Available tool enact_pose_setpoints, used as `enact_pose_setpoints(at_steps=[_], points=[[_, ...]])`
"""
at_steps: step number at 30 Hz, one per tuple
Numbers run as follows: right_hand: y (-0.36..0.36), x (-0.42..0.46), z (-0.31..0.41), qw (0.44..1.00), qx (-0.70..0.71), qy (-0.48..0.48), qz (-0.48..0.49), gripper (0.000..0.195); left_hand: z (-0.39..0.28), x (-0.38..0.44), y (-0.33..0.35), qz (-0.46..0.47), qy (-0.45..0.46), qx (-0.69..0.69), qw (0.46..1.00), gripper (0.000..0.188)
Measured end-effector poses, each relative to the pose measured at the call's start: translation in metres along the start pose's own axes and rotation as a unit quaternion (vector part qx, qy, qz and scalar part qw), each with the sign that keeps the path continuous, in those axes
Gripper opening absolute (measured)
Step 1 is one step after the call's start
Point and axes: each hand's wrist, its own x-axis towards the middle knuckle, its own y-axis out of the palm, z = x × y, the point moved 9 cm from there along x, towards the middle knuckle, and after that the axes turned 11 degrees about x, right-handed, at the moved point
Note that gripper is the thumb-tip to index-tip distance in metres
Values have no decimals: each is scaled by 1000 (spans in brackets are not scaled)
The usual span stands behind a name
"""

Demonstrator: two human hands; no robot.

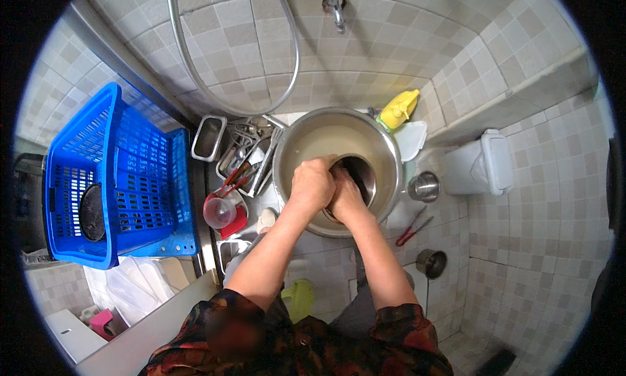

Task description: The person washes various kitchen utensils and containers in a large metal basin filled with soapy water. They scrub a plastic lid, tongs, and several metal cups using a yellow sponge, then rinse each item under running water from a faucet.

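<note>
A large round metal basin (285, 200) stands on the tiled floor before me, holding cloudy liquid (313, 141). Over the basin, my left hand (314, 183) grips the rim of a dark-insided metal pot (370, 183), which is tilted on its side. My right hand (346, 195) reaches into the pot's mouth, and its fingers are mostly hidden in there. Whether those fingers hold a scrubber or anything else cannot be seen. The pot's lower edge hangs just under my wrists.
Left are metal utensils (254, 156), a steel container (209, 138), a clear plastic cup (219, 213) and a blue plastic basket (112, 180). A yellow bottle (398, 109), steel cup (424, 187), red-handled tongs (413, 227), small pot (432, 263) and lidded bin (477, 163) stand right. A hose (296, 58) hangs behind.
</note>
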Motion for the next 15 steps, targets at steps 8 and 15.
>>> enact_pose_setpoints(at_steps=[8,15], points=[[-46,14,26,1000,4,-11,-25,11,17,3,-25,-67,-49,-22,996,36],[-140,-3,-4,866,424,69,-256,20,18,9,-18,-34,-83,-91,992,28]])
